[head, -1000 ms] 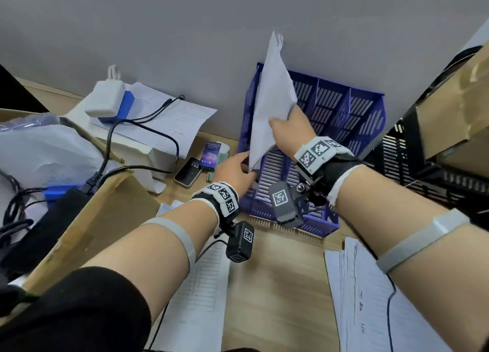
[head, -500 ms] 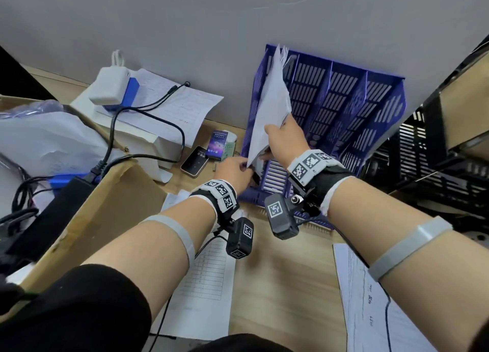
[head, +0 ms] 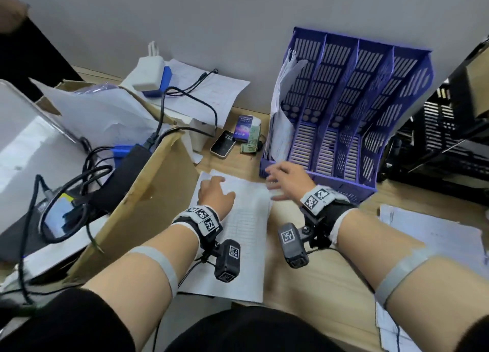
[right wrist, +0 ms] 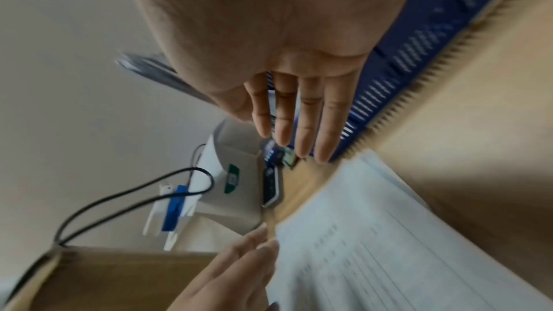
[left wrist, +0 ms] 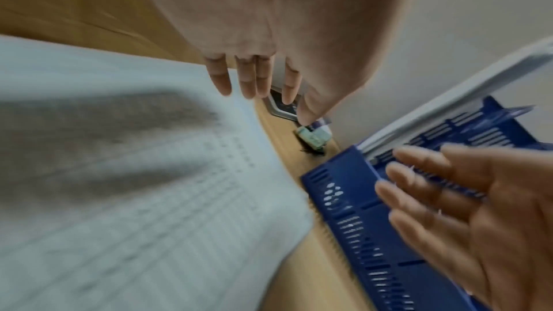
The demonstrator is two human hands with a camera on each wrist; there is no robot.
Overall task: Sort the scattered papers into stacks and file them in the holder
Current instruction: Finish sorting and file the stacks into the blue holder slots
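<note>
Both hands, left (head: 215,195) and right (head: 288,180), hover empty, fingers spread; filed papers (head: 281,108) stand upright in holder (head: 370,113).

We see holder (head: 341,118) at back of desk (head: 312,285), against wall; papers (head: 280,118) in its leftmost compartment. Printed sheet (head: 238,245) on desk before holder, toward left. Phone (head: 222,143) left of holder. Paper stack (head: 434,245) on desk at right. Cardboard box (head: 137,208) left of sheet.
</note>
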